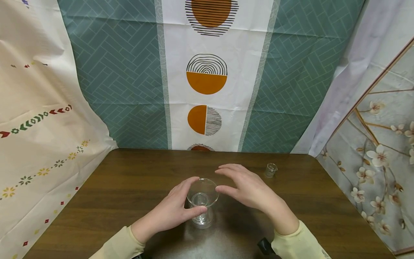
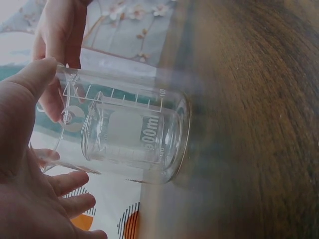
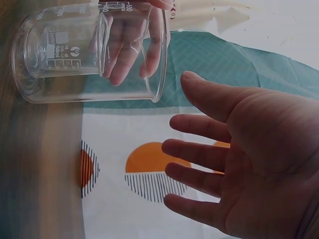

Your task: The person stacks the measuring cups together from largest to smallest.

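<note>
A large clear glass beaker (image 1: 211, 210) with white volume marks stands upright on the table, nearest to me. Inside it sits a smaller beaker (image 2: 124, 132); the glass layers overlap, so I cannot tell whether another is nested within. My left hand (image 1: 176, 207) curves loosely about the left side of the large beaker, thumb in front and fingers behind, close to the rim; whether it touches the glass is unclear. My right hand (image 1: 247, 187) hovers to the right of the beaker, fingers apart and holding nothing. A tiny beaker (image 1: 271, 170) stands at the back right.
The dark brown wooden table (image 1: 136, 180) ends at a green and white patterned cloth (image 1: 207, 126) hanging behind it. A cream cloth (image 1: 48, 126) hangs on the left, and a floral cloth (image 1: 378, 180) borders the right side.
</note>
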The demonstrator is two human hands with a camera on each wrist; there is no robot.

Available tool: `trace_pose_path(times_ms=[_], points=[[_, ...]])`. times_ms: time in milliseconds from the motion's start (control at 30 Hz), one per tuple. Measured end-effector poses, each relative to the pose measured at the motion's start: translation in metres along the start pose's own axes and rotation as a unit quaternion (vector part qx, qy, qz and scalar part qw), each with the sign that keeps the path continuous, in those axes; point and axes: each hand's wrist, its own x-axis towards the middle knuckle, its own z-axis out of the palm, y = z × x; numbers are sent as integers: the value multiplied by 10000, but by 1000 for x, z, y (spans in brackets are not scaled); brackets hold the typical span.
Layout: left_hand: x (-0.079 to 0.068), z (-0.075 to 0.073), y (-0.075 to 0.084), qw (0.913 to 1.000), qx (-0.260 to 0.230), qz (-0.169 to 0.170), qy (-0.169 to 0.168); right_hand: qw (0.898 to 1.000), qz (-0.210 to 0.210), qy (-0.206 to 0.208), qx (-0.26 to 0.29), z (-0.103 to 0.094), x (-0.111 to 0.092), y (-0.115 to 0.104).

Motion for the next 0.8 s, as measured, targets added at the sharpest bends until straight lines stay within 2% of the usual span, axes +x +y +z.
trace_pose_path(times_ms=[800], points=[[0,-1,2,10000,-26,-55,-22,9999,137,-30,12,-2,0,0]])
